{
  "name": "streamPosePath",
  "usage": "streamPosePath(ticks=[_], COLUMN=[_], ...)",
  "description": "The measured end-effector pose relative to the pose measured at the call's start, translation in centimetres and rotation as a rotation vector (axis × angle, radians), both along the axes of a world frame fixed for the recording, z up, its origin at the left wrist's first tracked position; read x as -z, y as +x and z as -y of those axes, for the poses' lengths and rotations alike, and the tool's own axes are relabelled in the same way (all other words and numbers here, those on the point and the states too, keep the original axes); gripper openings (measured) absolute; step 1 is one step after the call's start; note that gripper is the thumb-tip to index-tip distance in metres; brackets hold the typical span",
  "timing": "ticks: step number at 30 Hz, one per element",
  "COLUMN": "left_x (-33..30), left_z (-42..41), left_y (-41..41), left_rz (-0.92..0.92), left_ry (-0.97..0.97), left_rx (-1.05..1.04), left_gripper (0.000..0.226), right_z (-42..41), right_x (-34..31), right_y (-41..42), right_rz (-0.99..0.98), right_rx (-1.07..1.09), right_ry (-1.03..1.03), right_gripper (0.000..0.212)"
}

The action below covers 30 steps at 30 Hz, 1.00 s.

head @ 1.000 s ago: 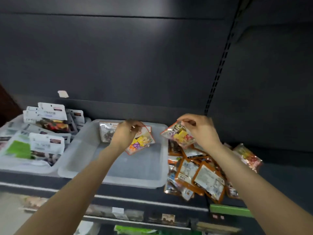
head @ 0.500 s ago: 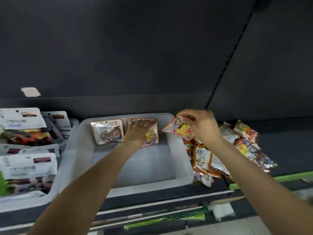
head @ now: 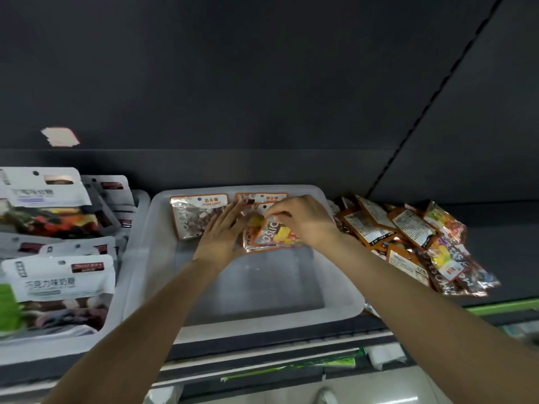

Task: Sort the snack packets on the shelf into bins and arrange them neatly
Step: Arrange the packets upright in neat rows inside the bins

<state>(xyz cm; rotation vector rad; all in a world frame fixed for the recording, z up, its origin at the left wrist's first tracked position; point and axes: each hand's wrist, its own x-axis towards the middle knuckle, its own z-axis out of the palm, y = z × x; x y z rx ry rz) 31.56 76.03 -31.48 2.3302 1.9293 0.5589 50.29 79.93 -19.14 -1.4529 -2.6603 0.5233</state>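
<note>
Moved from the pile, right hand is now pinching a candy packet inside the clear bin; left hand is lying flat, fingers straight, beside it.

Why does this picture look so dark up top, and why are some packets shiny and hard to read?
In the head view, the dark back panel takes little light, so the upper half looks dim. Glare flashes off the foil of the loose packet pile. The white bags at left are smeared by blur, and the wide lens bends the clear bin rim. The right hand and left hand stay fairly sharp.
</note>
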Motion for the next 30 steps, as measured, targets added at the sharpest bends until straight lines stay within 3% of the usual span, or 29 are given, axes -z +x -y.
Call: streamPosePath(ticks=[6, 11, 14, 21, 30], left_x=[-1.2, -1.8, -2.6, -6.3, -9.8], left_z=[0.4, 0.9, 1.0, 1.2, 0.7], left_y=[0.5, 1.6, 2.6, 7.3, 20.9], left_rz=[0.048, 0.117, 0.196, 0.204, 0.226], left_ry=[-0.119, -0.158, -0.191, -0.119, -0.065], left_rx=[-0.023, -0.06, -0.101, -0.131, 0.057], left_gripper=[0.083, 0.072, 0.067, 0.044, 0.032], right_z=[-0.9, -1.1, -0.7, 1.8, 2.6], right_x=[3.6, 3.8, 3.6, 2.8, 2.9], right_y=[-1.4, -1.1, 0.4, 8.1, 22.2], right_rz=[0.065, 0.082, 0.088, -0.078, -0.14], right_rx=[0.034, 0.005, 0.042, 0.198, 0.431], right_ry=[-0.02, 0.069, 0.095, 0.183, 0.191], right_gripper=[0.033, 0.049, 0.047, 0.036, 0.034])
